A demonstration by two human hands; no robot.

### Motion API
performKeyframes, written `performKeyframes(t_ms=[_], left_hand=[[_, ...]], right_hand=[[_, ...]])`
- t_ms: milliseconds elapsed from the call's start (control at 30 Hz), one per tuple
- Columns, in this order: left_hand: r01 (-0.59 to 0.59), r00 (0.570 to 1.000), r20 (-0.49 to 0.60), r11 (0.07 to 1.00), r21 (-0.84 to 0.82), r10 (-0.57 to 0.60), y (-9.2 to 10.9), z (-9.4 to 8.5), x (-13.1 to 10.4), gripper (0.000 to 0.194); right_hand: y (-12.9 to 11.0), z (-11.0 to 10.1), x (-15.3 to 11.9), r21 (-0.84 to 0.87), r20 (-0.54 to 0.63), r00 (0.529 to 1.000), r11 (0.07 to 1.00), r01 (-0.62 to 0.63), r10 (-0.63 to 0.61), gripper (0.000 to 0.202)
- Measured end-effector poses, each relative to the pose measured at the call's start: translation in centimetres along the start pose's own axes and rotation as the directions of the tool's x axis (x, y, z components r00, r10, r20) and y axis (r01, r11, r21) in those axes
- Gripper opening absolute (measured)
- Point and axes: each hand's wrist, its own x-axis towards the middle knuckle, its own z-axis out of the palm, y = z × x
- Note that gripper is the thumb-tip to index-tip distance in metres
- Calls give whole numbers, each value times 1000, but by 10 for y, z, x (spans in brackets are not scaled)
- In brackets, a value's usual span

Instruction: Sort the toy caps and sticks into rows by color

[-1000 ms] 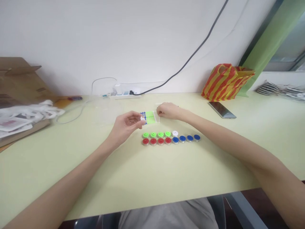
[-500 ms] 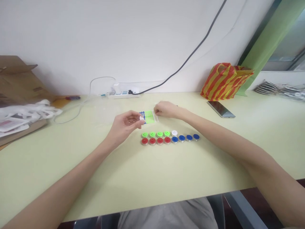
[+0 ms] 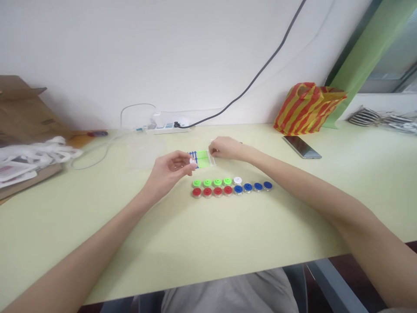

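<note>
Between the thumb and fingers of my left hand (image 3: 171, 170) is a small white disc (image 3: 193, 161). My right hand (image 3: 224, 148) has its fingers bent down at the right end of a group of thin plastic pieces, blue (image 3: 195, 156), bright green (image 3: 203, 159) and white (image 3: 212, 158), laid side by side on the table. What those fingertips pinch, if anything, is hidden. Nearer to me stand two rows of small round pieces with clear bases: green (image 3: 217, 182) and one white (image 3: 237, 180) behind, red (image 3: 207, 191) and blue (image 3: 248, 187) in front.
A clear plastic sheet or bag (image 3: 145, 150) lies left of the hands. A power strip (image 3: 169, 127) with a black cable runs along the wall. At right are a phone (image 3: 302, 147) and a striped bag (image 3: 306, 111); at left, a cardboard box (image 3: 29, 111).
The view has shifted slightly. Both hands keep nearly the same pose, the left with the white disc, the right at the white thin pieces.
</note>
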Motion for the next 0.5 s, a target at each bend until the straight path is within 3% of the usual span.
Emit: performKeyframes(t_ms=[500], left_hand=[[8, 1000, 12, 1000, -9, -8, 0, 0, 0, 30]], right_hand=[[0, 1, 1, -9, -2, 1000, 1000, 21, -21, 19]])
